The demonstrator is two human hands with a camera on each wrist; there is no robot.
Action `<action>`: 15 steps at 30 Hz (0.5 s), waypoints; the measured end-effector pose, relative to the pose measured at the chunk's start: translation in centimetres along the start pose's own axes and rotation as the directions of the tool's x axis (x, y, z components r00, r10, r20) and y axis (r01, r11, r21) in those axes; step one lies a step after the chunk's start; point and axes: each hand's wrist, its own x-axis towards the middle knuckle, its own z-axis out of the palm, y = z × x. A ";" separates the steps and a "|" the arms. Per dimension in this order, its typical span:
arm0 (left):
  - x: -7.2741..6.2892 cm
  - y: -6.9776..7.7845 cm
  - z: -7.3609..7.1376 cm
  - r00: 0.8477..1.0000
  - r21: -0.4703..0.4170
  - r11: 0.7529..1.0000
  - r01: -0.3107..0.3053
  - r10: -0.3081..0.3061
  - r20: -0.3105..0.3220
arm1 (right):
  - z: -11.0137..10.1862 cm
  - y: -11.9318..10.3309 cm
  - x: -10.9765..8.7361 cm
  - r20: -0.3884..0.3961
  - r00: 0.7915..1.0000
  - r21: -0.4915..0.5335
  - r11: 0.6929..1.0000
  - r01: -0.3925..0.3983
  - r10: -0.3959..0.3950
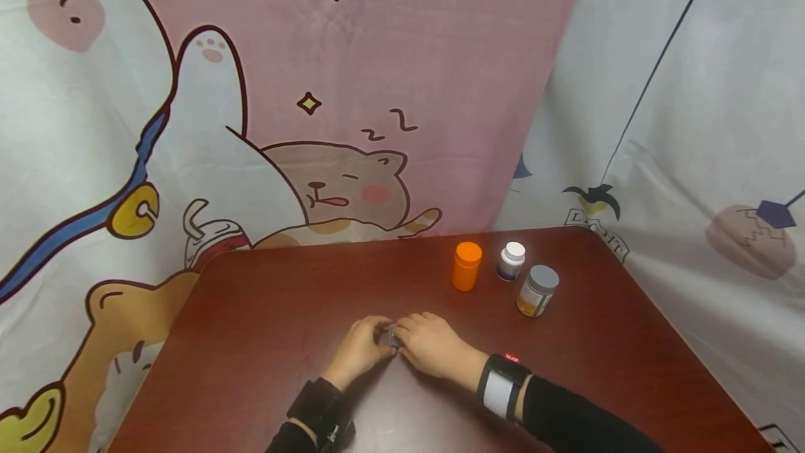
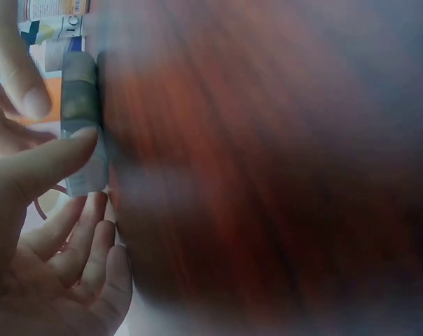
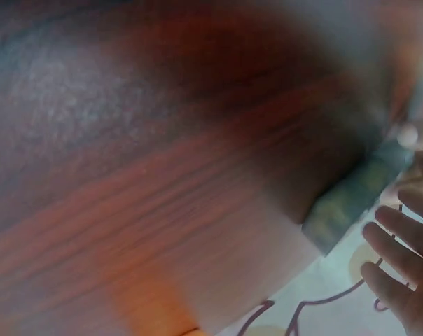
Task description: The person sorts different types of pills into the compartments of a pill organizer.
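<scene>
My left hand point(image 1: 358, 348) is gripping a small grey box point(image 1: 393, 336) at one end, the thumb lying across its near face. My right hand point(image 1: 434, 347) is reaching to the other end; I cannot tell whether its fingers are gripping or merely touching. The box is sitting low over the brown table point(image 1: 283, 299), between both hands, and my fingers are hiding most of it in the head view. Beyond my right hand, three upright containers are standing apart: an orange bottle point(image 1: 465, 271) leftmost, a white-capped bottle point(image 1: 512, 262) next, and a grey-lidded jar point(image 1: 537, 292) rightmost and nearer me. A printed cloth point(image 1: 490, 54) is hanging behind the table. Straps are circling both wrists.
</scene>
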 end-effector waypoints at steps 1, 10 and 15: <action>0.1 -0.1 -0.1 1.000 -0.007 1.000 0.001 -0.001 0.008 | 0.1 -0.2 0.1 -0.017 1.000 -0.032 0.999 0.019 -0.019; 0.3 0.0 -0.2 0.998 -0.005 0.999 0.052 -0.052 0.040 | 0.5 -0.9 1.0 -0.058 0.985 -0.255 0.956 0.144 -0.164; 0.2 0.0 -0.1 0.999 0.007 0.999 0.038 -0.038 0.016 | 0.5 -0.9 1.0 0.004 0.982 -0.301 0.937 0.179 -0.187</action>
